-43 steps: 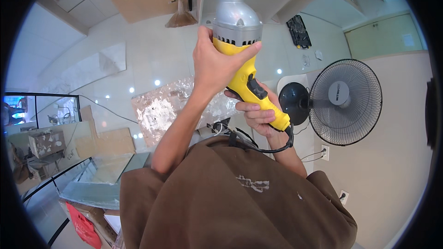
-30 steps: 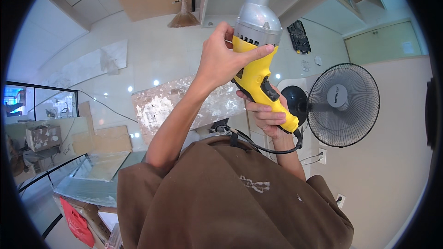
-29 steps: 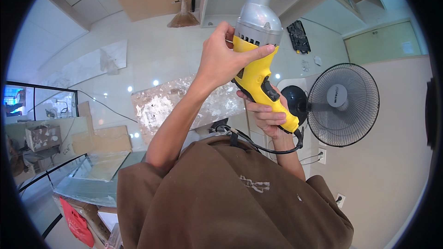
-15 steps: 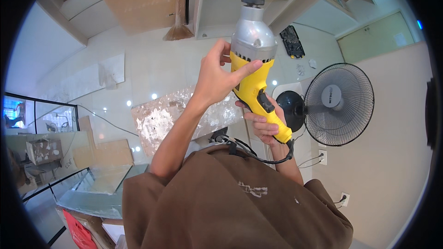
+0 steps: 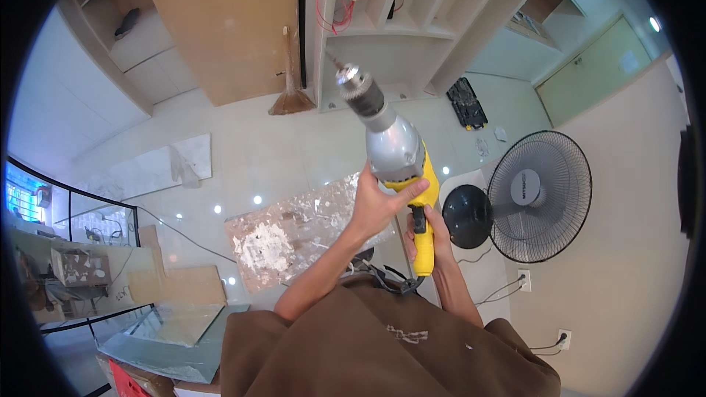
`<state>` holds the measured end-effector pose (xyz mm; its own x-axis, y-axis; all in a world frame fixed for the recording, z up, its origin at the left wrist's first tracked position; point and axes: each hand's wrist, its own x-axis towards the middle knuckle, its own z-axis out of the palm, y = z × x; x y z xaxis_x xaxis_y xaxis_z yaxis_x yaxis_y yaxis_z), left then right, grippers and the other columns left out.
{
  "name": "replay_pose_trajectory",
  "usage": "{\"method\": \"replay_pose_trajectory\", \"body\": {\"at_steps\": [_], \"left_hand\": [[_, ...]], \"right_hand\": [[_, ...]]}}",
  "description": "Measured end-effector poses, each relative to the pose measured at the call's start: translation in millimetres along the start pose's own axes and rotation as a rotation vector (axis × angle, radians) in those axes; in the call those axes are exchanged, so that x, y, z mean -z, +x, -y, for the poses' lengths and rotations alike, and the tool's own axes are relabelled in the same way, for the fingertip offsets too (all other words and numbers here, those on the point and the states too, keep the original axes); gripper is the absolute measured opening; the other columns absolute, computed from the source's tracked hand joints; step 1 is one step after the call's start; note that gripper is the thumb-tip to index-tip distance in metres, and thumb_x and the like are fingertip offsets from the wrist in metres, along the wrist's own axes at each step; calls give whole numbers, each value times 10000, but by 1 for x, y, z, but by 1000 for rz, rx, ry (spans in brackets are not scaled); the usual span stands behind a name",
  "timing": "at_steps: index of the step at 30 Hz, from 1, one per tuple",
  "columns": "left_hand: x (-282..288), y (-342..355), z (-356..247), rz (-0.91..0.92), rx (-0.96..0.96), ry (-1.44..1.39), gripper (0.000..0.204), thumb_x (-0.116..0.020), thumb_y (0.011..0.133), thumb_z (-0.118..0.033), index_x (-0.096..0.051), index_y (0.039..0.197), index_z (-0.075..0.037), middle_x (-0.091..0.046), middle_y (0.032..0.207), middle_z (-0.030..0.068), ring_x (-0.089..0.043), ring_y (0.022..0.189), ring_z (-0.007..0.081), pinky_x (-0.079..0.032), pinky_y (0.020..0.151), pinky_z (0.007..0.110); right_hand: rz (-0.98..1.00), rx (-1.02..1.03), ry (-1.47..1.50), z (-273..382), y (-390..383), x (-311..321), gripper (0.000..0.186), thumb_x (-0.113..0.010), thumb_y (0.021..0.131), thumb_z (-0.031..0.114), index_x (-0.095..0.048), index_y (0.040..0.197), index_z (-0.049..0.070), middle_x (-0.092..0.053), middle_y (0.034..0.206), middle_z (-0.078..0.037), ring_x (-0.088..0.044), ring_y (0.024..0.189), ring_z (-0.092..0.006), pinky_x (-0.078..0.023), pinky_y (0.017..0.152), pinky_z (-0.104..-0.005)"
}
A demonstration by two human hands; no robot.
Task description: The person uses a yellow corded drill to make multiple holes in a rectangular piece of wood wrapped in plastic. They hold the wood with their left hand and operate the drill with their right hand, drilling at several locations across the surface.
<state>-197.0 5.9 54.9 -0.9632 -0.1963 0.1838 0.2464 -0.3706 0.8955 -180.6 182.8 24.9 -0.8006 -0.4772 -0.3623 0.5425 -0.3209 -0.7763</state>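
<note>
A yellow and silver corded drill (image 5: 393, 147) is held in front of me, its chuck and thin bit angled up and to the left. My left hand (image 5: 376, 204) is closed around the body just behind the silver front housing, thumb across the yellow casing. Lower down, my right hand (image 5: 438, 232) grips the yellow handle beside the black trigger, its fingers partly hidden behind the drill. The black cord curves from the handle's end toward my lap. Behind my hands lies a paint-spattered board (image 5: 257, 242).
A standing fan (image 5: 540, 195) is at the right, near wall sockets (image 5: 524, 280). Ahead are open shelving (image 5: 382, 48) with red cable, a broom (image 5: 293, 99), a cardboard panel (image 5: 217, 29) and a black case (image 5: 465, 103). Glass panes (image 5: 173, 342) rest at the lower left.
The drill has tilted, its chuck swinging left and down in view, with both hands still on it. The surroundings have shifted downward in view, showing more of the shelves.
</note>
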Motion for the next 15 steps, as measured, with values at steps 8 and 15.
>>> {"method": "replay_pose_trajectory", "body": {"at_steps": [8,15], "left_hand": [[-9,-4,13,-22,148,-247,430,-835,825,-131,-625,1156,47,-709,1062,113,-691,964,168,-563,868,317],[-15,1,29,-7,147,-155,619,-873,773,-149,-535,1254,45,-664,1148,133,-625,1097,169,-521,957,331]], "right_hand": [[-110,188,-78,-6,-4,-3,331,-512,1034,317,-446,1217,50,-571,681,-96,-587,424,-224,-494,356,-326],[-146,337,-120,-20,-7,9,348,-499,1041,308,-432,1238,30,-584,745,-111,-587,430,-223,-505,372,-319]]}}
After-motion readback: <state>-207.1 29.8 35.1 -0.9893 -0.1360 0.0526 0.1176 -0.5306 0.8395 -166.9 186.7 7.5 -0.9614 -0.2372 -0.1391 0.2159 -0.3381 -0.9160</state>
